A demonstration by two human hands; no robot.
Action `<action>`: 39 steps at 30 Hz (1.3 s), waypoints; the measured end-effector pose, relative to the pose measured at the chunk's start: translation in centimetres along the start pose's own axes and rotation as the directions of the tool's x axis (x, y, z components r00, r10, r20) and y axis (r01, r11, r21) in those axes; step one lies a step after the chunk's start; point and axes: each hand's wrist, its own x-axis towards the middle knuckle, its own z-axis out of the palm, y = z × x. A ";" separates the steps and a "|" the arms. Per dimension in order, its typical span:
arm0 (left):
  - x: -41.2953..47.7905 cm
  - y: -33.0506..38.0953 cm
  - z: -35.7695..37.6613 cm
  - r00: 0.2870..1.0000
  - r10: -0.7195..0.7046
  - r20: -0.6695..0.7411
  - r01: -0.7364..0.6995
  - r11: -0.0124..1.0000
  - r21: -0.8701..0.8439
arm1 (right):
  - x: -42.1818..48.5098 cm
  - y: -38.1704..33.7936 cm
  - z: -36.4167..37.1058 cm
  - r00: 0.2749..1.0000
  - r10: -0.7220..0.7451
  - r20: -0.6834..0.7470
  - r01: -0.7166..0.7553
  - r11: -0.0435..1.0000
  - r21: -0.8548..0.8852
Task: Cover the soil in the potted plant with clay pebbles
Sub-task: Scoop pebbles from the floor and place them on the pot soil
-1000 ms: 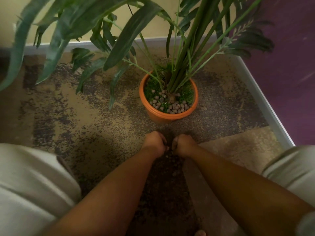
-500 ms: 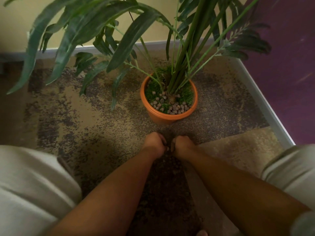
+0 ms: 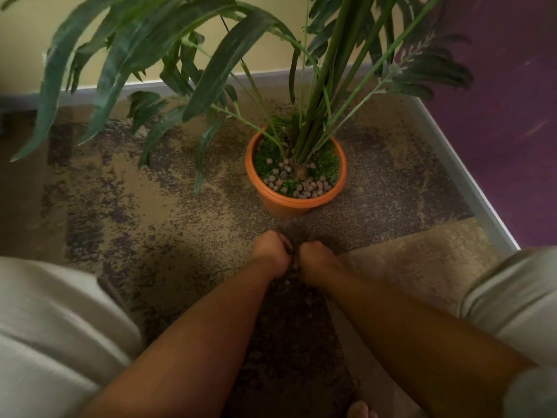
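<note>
An orange pot [image 3: 297, 203] stands on the carpet and holds a tall green plant [image 3: 313, 86]. Grey-brown clay pebbles [image 3: 298, 184] lie over the near half of its surface, with green showing behind them. My left hand [image 3: 272, 251] and my right hand [image 3: 315, 257] rest side by side on the floor just in front of the pot. Their fingers are curled under, and a few pebbles show between them. A dark pile of loose pebbles [image 3: 289, 327] runs along the floor between my forearms.
Long leaves [image 3: 126, 70] hang out to the left above the mottled carpet [image 3: 135, 212]. A grey skirting board [image 3: 470, 182] runs along the purple wall on the right. My knees in light shorts [image 3: 45, 327] flank the pile on both sides.
My hands have stayed at the head of the pile, the right one drawn slightly closer to the left. The view has shifted a little.
</note>
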 end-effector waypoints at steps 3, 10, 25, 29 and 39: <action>0.1 -0.1 0.0 1.000 -0.005 0.000 0.005 1.000 -0.001 | 0.0 -0.1 -0.1 1.000 0.018 -0.015 -0.018 1.000 -0.003; 0.2 0.0 0.1 1.000 -0.007 -0.003 0.007 1.000 -0.009 | -0.3 0.1 0.1 0.998 0.000 -0.062 -0.008 0.991 -0.136; -0.7 0.8 -1.2 0.999 0.047 0.028 -0.049 0.996 0.068 | -0.7 -0.4 -2.9 0.995 0.101 -0.015 -0.101 0.995 0.010; -1.8 3.7 -4.7 0.966 0.198 0.164 -0.226 0.959 0.174 | -2.8 -0.3 -7.6 0.999 0.012 0.049 -0.012 1.000 -0.002; -1.8 7.8 -14.1 0.945 0.285 -0.163 -0.300 0.950 -0.079 | -4.3 2.6 -18.0 0.996 -0.037 -0.086 0.085 0.741 0.666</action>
